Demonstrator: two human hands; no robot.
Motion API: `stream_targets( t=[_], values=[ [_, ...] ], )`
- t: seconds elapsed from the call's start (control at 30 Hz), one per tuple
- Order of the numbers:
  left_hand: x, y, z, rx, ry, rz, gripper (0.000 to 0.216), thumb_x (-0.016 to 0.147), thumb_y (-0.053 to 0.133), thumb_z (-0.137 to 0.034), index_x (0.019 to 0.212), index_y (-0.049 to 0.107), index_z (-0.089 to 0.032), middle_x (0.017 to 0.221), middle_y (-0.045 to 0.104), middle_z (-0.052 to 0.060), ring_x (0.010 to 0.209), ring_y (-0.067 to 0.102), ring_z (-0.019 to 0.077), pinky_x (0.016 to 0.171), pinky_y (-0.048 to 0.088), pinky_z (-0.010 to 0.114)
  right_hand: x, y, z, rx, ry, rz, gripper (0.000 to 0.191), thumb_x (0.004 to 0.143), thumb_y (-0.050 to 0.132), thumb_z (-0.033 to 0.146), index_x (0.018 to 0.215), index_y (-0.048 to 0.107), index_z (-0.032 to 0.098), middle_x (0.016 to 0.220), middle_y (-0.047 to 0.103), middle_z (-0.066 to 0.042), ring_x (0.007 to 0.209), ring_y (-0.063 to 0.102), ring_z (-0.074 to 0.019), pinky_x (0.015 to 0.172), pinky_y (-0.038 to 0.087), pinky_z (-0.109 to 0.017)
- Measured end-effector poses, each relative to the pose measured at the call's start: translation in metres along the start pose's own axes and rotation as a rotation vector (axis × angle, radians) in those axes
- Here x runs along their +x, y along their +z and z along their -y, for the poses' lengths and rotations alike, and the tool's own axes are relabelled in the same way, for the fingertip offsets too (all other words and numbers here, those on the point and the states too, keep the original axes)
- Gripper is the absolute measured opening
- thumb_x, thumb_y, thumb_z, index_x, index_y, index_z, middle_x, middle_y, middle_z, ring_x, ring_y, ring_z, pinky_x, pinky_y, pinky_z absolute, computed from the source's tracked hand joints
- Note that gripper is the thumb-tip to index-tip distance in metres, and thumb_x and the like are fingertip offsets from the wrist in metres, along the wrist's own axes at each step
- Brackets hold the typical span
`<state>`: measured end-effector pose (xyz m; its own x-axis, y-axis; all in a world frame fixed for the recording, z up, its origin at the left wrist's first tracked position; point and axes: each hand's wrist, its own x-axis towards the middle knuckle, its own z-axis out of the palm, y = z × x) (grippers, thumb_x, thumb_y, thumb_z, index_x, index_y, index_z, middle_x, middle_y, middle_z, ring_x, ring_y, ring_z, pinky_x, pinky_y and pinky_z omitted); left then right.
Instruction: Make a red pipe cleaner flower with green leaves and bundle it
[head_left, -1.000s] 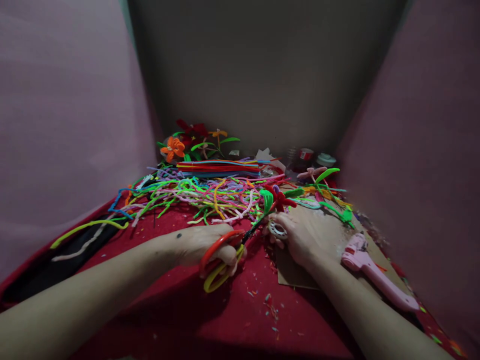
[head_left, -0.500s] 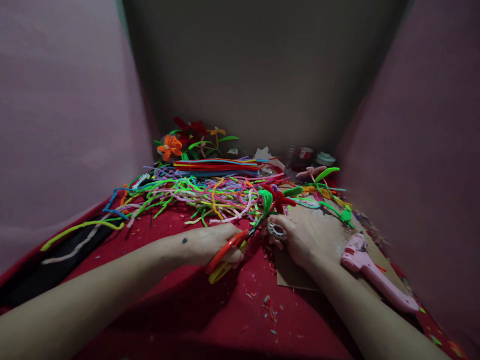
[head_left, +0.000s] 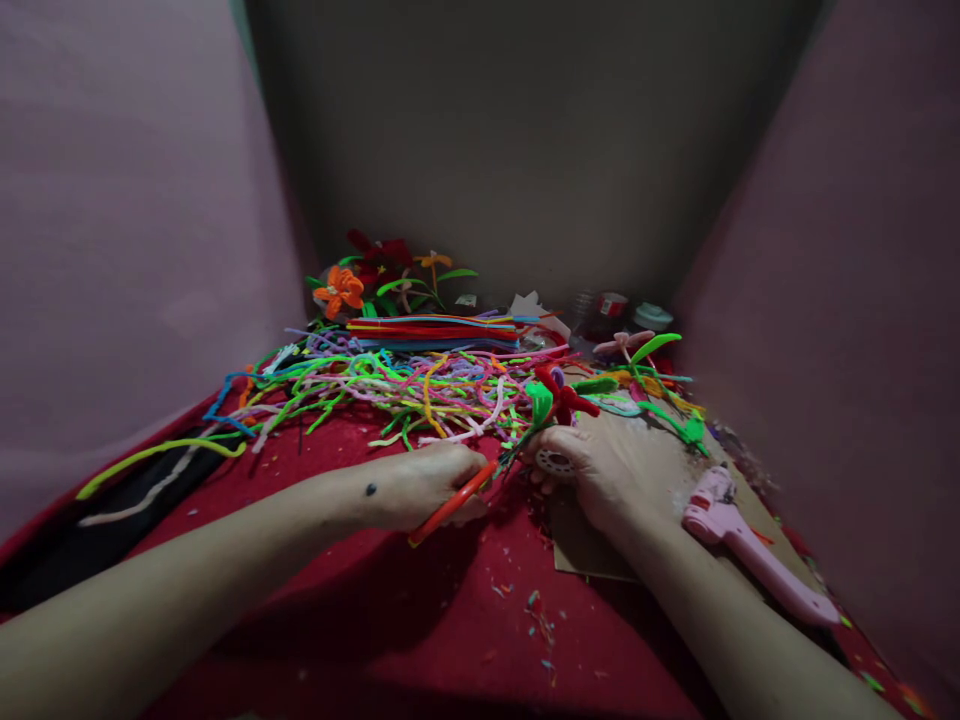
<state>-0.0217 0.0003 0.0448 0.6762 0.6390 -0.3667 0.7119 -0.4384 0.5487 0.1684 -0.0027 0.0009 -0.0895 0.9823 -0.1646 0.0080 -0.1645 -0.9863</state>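
My left hand (head_left: 442,485) is closed around orange-handled scissors (head_left: 455,506), whose dark blades point up and right toward my other hand. In the fingers of my right hand (head_left: 592,465) is a pipe-cleaner flower with red petals (head_left: 562,396) and a green leaf (head_left: 538,402); its stem runs down between the hands. A pale tape spool (head_left: 553,462) with holes around its core sits in the same grip. The scissor tips lie close to the stem, and whether they touch it I cannot tell.
Tangled colourful pipe cleaners (head_left: 397,390) spread behind my hands, with a bundle of straight ones (head_left: 435,332) beyond. Finished flowers (head_left: 342,290) stand at the back left. A pink glue gun (head_left: 757,550) lies on the right beside cardboard (head_left: 592,550). Scraps dot the red cloth (head_left: 360,620).
The scissor handles have come together; the yellow-edged lower loop no longer shows. The red flower and green leaf have tilted slightly right and down in my right hand.
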Motion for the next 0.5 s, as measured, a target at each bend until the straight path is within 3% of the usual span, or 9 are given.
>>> stream_targets(
  t=[0.17, 0.33, 0.43, 0.5],
  values=[
    [-0.013, -0.003, 0.007, 0.067, 0.016, 0.043, 0.004, 0.071, 0.046, -0.020, 0.070, 0.049, -0.018, 0.063, 0.049, -0.003, 0.055, 0.041, 0.0104, 0.050, 0.032, 0.021, 0.014, -0.010, -0.029, 0.084, -0.053, 0.069, 0.018, 0.064, 0.048, 0.023, 0.061, 0.064, 0.017, 0.054, 0.061, -0.001, 0.047, 0.054, -0.0127, 0.043, 0.041, -0.022],
    [-0.034, -0.005, 0.015, 0.179, 0.029, 0.063, 0.011, 0.074, 0.044, -0.020, 0.078, 0.055, -0.019, 0.069, 0.057, 0.000, 0.057, 0.048, 0.0127, 0.051, 0.033, 0.021, 0.013, -0.010, -0.031, 0.047, -0.091, 0.091, 0.020, 0.068, 0.047, 0.025, 0.066, 0.066, 0.017, 0.055, 0.060, -0.001, 0.050, 0.054, -0.0118, 0.044, 0.039, -0.020],
    [-0.043, -0.003, 0.024, 0.236, 0.003, 0.018, 0.020, 0.079, 0.040, -0.023, 0.083, 0.059, -0.021, 0.074, 0.061, 0.002, 0.061, 0.053, 0.0149, 0.052, 0.035, 0.022, 0.010, -0.007, -0.025, 0.023, -0.077, 0.073, 0.020, 0.067, 0.048, 0.024, 0.065, 0.066, 0.016, 0.055, 0.059, -0.001, 0.049, 0.053, -0.0114, 0.042, 0.037, -0.019],
    [-0.046, 0.000, 0.034, 0.313, -0.056, -0.082, 0.025, 0.081, 0.038, -0.028, 0.082, 0.062, -0.022, 0.076, 0.064, 0.003, 0.065, 0.056, 0.0162, 0.055, 0.038, 0.022, 0.009, -0.006, -0.023, 0.011, -0.084, 0.058, 0.020, 0.066, 0.048, 0.024, 0.063, 0.065, 0.015, 0.054, 0.059, -0.002, 0.047, 0.052, -0.0112, 0.041, 0.037, -0.020]
  ],
)
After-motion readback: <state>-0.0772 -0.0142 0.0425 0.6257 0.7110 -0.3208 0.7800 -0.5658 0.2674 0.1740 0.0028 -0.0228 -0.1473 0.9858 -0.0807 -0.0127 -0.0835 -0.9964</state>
